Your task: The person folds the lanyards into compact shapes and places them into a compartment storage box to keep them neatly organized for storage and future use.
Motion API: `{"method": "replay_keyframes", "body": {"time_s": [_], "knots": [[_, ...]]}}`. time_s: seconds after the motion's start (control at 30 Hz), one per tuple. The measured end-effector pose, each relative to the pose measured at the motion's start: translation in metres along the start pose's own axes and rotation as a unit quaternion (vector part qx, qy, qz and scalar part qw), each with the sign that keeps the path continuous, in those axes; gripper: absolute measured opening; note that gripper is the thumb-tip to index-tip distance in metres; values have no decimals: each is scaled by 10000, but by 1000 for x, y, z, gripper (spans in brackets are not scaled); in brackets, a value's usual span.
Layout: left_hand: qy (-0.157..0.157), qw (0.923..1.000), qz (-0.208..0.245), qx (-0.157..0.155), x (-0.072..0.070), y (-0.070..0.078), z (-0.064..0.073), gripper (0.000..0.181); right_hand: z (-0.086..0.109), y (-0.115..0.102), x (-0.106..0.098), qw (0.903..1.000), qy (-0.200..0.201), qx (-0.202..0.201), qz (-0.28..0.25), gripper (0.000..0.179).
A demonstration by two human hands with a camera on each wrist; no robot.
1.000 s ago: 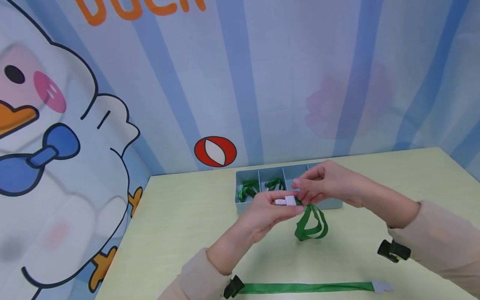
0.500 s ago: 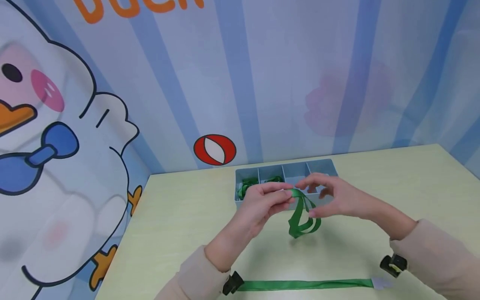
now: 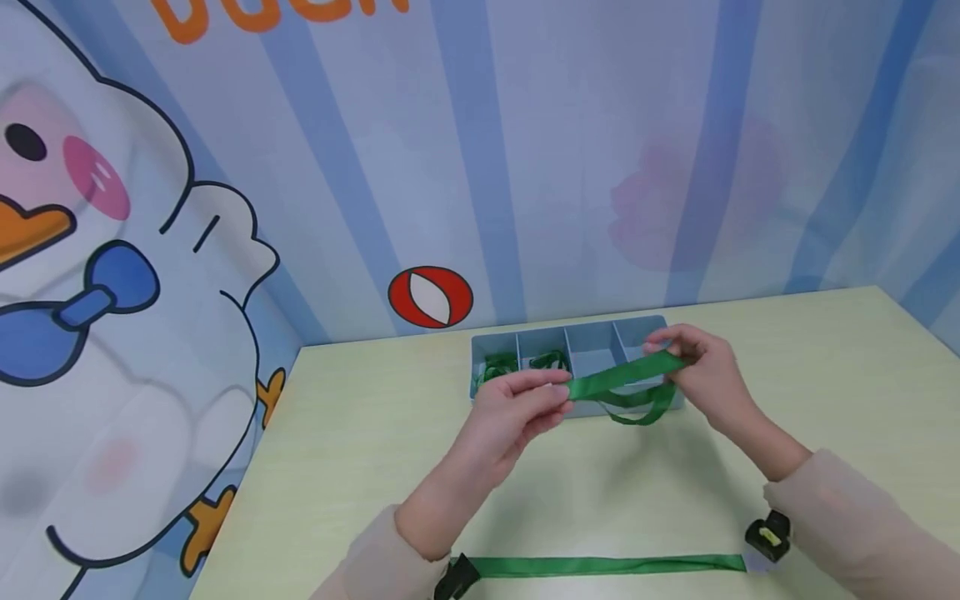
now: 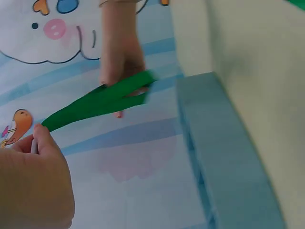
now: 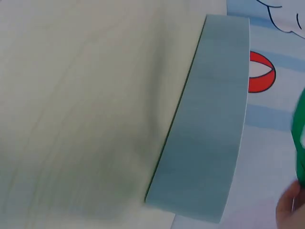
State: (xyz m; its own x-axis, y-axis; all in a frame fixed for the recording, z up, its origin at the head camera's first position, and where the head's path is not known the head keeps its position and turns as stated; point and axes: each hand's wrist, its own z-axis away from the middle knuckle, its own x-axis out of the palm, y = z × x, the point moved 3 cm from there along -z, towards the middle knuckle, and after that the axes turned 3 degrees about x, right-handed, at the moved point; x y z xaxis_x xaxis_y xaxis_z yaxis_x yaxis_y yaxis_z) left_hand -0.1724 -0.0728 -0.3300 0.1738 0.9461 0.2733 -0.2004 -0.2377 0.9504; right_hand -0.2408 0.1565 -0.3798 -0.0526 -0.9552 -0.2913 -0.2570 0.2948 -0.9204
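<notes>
A green ribbon lanyard point(image 3: 622, 377) is stretched between both hands above the table, with loose loops hanging under its upper strand. My left hand point(image 3: 513, 417) pinches one end between thumb and fingers; a bit of something white shows beside that thumb in the left wrist view. At the other side, my right hand point(image 3: 708, 375) grips the folded ribbon. In the right wrist view only part of the right hand point(image 5: 291, 210) shows at the edge. Behind the hands stands a blue-grey compartment box point(image 3: 592, 337), its left two compartments holding green ribbons point(image 3: 501, 367).
Along the front of the pale table point(image 3: 360, 450) lies a second green strap point(image 3: 607, 566) with a whitish end, partly behind the right wrist's camera. A cartoon-printed backdrop point(image 3: 570, 167) rises behind the table.
The right hand has left the white piece by the left hand, opened, then taken the hanging ribbon and drawn it out to the right. The left hand has stayed nearly in place.
</notes>
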Motion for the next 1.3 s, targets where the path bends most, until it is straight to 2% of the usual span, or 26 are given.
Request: {"method": "replay_keyframes", "body": {"time_s": [0.07, 0.13, 0.17, 0.23, 0.27, 0.33, 0.4, 0.47, 0.53, 0.57, 0.63, 0.67, 0.73, 0.8, 0.87, 0.9, 1.0, 1.03, 1.07, 1.2, 1.23, 1.27, 1.3], "knots": [[55, 9993, -276, -251, -1, -13, 2, 26, -4, 4, -11, 9957, 891, 202, -158, 12], [22, 9978, -463, -484, 0, -25, 6, 24, -6, 6, -20, 9861, 1580, 380, -347, 12], [-6, 9969, -531, -575, 2, -31, 7, 22, -7, 8, -23, 9819, 1755, 464, -540, 9], [-51, 9955, -660, -679, 3, -40, 9, 21, -8, 9, -28, 9776, 1740, 548, -1052, 7], [-35, 9950, -718, -694, 2, -42, 9, 21, -9, 9, -30, 9781, 1583, 557, -1228, 5], [43, 9946, -807, -647, -3, -45, 7, 21, -8, 8, -35, 9844, 1014, 565, -1324, 3], [175, 9946, -878, -519, -14, -43, 3, 23, -6, 7, -39, 9915, 260, 526, -1165, 8], [304, 9944, -940, -368, -27, -40, -2, 25, -2, 5, -44, 9953, -476, 339, -769, 18], [382, 9944, -961, -222, -40, -37, -7, 28, 4, 3, -48, 9911, -1216, 22, -542, 27], [429, 9944, -960, -146, -45, -35, -9, 28, 7, 1, -50, 9857, -1567, -198, -593, 30], [497, 9943, -948, -34, -55, -31, -12, 30, 11, -3, -52, 9670, -2286, -699, -887, 33], [501, 9942, -954, 15, -59, -30, -13, 30, 13, -4, -53, 9517, -2697, -897, -1165, 34], [478, 9939, -983, 110, -64, -27, -15, 31, 16, -8, -52, 9088, -3500, -1376, -1807, 38], [377, 9937, -1042, 166, -66, -25, -16, 31, 18, -12, -51, 8630, -4125, -1729, -2349, 39], [238, 9932, -1121, 228, -65, -22, -16, 30, 20, -16, -49, 8232, -4522, -2031, -2768, 34], [190, 9932, -1127, 238, -65, -21, -16, 30, 21, -18, -47, 8077, -4623, -2226, -2904, 31], [57, 9936, -1122, 130, -64, -17, -14, 30, 25, -25, -42, 7783, -4923, -2331, -3123, 21], [49, 9935, -1133, 109, -64, -14, -13, 30, 26, -26, -41, 7735, -5062, -2234, -3092, 20], [64, 9934, -1142, 112, -65, -12, -12, 30, 27, -28, -41, 7783, -5129, -2083, -2963, 22], [103, 9897, -1395, 316, -67, -3, -7, 28, 31, -27, -42, 8359, -5051, -1109, -1839, 30], [100, 9886, -1461, 350, -67, -2, -6, 27, 32, -26, -43, 8468, -5002, -905, -1568, 29], [73, 9878, -1515, 367, -67, -2, -5, 26, 33, -25, -43, 8544, -4953, -775, -1368, 29], [18, 9870, -1568, 357, -66, -4, -4, 26, 35, -23, -43, 8573, -4949, -687, -1238, 25]]}}
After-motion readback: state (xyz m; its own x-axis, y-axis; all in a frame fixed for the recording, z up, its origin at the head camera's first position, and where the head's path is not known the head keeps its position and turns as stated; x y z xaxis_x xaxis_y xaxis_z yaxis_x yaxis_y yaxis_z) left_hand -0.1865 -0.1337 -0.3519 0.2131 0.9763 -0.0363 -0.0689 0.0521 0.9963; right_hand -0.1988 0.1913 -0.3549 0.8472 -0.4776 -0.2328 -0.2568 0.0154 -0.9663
